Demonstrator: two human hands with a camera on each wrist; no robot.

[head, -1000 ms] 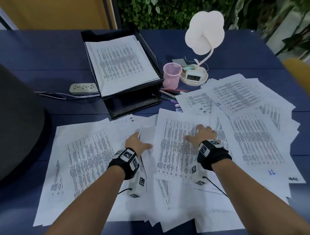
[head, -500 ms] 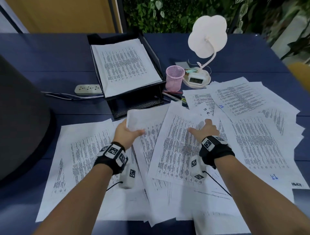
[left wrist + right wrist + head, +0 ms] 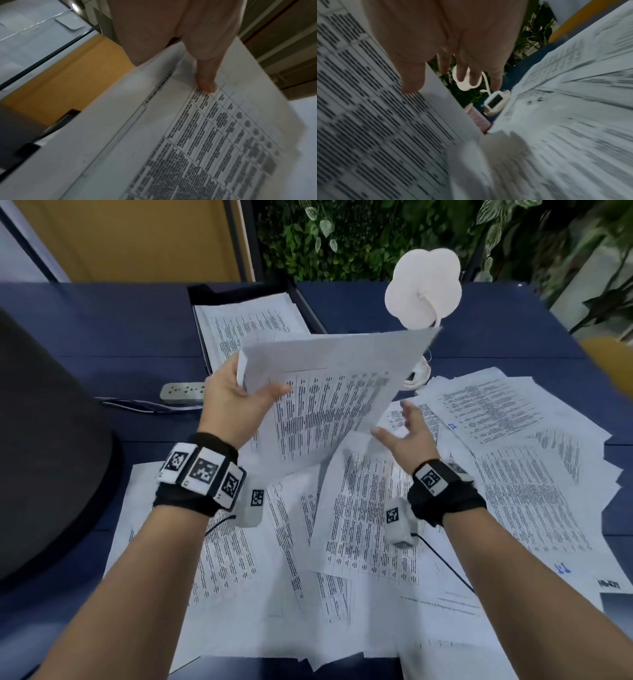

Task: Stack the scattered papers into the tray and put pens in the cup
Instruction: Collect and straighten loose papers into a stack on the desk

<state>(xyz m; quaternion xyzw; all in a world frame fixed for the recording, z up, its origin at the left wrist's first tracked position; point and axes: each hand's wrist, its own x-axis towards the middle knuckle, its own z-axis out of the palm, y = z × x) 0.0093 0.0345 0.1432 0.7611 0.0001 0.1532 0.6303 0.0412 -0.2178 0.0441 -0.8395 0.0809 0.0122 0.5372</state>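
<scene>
My left hand (image 3: 239,400) pinches the near left corner of a few printed sheets (image 3: 329,385) and holds them raised and tilted above the table; the left wrist view shows the thumb (image 3: 205,81) lying on top of the printed sheets (image 3: 188,135). My right hand (image 3: 406,428) hovers open, fingers spread, just under the right lower edge of those sheets and holds nothing. The black tray (image 3: 305,302) with papers in it stands behind, partly hidden. The pink cup (image 3: 477,119) peeks out only in the right wrist view. Many scattered papers (image 3: 376,525) cover the table. No pens show.
A white flower-shaped lamp (image 3: 423,290) with a clock base (image 3: 494,102) stands behind the lifted sheets. A power strip (image 3: 181,393) with its cable lies left of the tray. A large black object (image 3: 44,440) fills the left edge. Plants line the far side.
My left hand has picked sheets up off the table and raised them toward the tray. My right hand has lifted off the papers and now hovers open beside them.
</scene>
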